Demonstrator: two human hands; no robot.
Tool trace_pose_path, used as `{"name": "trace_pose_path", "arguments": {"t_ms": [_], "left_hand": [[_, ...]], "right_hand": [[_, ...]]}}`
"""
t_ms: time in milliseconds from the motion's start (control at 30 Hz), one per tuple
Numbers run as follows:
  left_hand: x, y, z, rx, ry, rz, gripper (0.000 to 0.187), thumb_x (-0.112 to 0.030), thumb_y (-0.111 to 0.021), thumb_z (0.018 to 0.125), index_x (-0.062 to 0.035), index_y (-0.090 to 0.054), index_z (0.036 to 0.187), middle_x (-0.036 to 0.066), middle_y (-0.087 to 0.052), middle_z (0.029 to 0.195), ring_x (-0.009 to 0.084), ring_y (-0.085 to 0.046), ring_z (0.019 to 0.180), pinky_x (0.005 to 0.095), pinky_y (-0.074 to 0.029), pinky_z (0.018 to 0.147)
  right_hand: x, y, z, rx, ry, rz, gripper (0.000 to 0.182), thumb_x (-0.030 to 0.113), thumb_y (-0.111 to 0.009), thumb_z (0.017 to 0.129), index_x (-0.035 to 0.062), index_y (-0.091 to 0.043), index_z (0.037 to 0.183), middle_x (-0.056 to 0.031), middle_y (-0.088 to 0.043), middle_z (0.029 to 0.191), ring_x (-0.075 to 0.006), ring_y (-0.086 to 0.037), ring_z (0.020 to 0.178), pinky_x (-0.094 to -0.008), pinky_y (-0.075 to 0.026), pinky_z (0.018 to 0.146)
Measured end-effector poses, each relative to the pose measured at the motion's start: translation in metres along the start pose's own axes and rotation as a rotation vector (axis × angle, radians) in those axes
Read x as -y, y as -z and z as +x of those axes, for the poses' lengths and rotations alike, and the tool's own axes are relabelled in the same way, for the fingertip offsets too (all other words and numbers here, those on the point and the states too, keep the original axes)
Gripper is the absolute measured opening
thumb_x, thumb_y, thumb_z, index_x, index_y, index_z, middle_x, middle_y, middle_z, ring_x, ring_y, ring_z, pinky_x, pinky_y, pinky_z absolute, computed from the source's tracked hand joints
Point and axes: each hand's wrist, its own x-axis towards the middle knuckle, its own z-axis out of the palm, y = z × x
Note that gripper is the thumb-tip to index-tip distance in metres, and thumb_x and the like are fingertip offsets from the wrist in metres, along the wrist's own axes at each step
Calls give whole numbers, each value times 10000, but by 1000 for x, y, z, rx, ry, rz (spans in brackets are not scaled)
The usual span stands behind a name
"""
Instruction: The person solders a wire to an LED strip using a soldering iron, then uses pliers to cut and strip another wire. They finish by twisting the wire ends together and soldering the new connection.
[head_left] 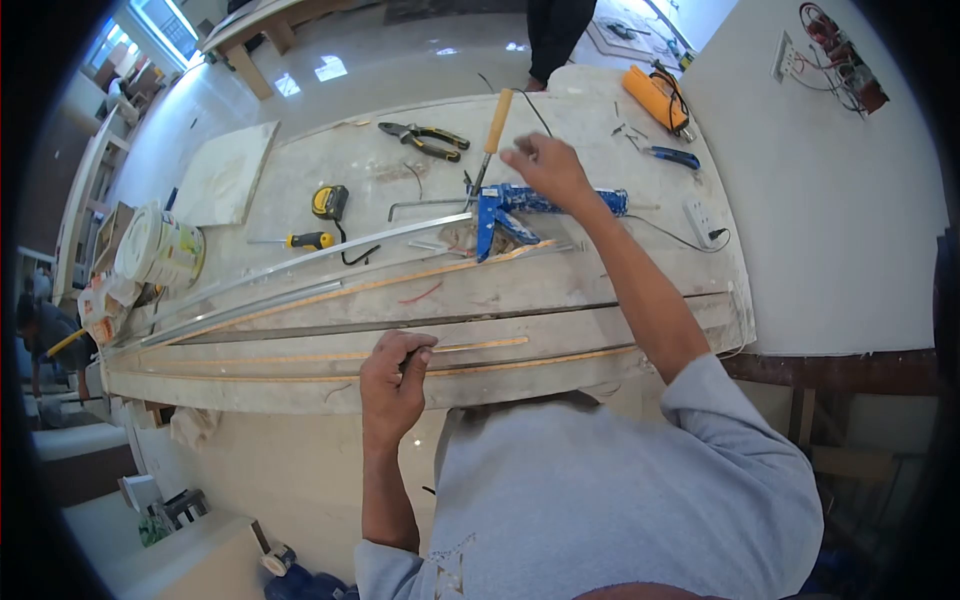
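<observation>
My left hand (394, 385) is over the front edge of the workbench, thumb and fingers pinched together. Whatever lies between those fingertips is too small to make out. A thin strip with an orange-yellow face (485, 345) runs beneath this hand, and a longer similar strip (540, 364) lies just in front of it. My right hand (556, 175) is raised above a blue caulking gun (497, 215), fingers loosely bent and apart, holding nothing visible. To its left, a wooden-handled tool (498, 122) stands tilted up beside the gun.
Pliers (430, 140), a tape measure (329, 202), a screwdriver (308, 240) and a hex key (425, 203) lie on the workbench (330, 150). Metal strips (330, 254) stretch leftward toward a white bucket (160, 247). Rightward are a utility knife (672, 157), an orange tool (655, 98) and a power strip (704, 224).
</observation>
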Motion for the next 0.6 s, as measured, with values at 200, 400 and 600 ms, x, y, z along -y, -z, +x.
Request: {"name": "trace_pose_path", "arguments": {"t_ms": [200, 400, 600], "left_hand": [[11, 4, -12, 47, 15, 66, 125, 17, -677, 821, -48, -697, 926, 90, -627, 849, 208, -619, 738, 321, -491, 644], [26, -6, -5, 93, -18, 58, 125, 19, -677, 812, -40, -697, 921, 105, -643, 820, 241, -633, 700, 322, -494, 635], [17, -18, 4, 229, 124, -13, 102, -19, -653, 872, -16, -686, 969, 92, -700, 791, 178, -669, 702, 279, -507, 650]], "right_hand": [[-39, -55, 79, 43, -182, 213, 581, 417, -768, 812, -105, -649, 1037, -133, -689, 854, -168, -645, 735, -306, -525, 622], [-13, -16, 73, -59, -19, 416, 356, 280, -723, 880, -39, -655, 1021, -89, -687, 858, -161, -637, 716, -301, -534, 647], [-16, 84, -32, -320, -48, 1464, 301, 219, -687, 915, -30, -637, 1076, -129, -681, 978, -206, -649, 830, -342, -548, 736]]}}
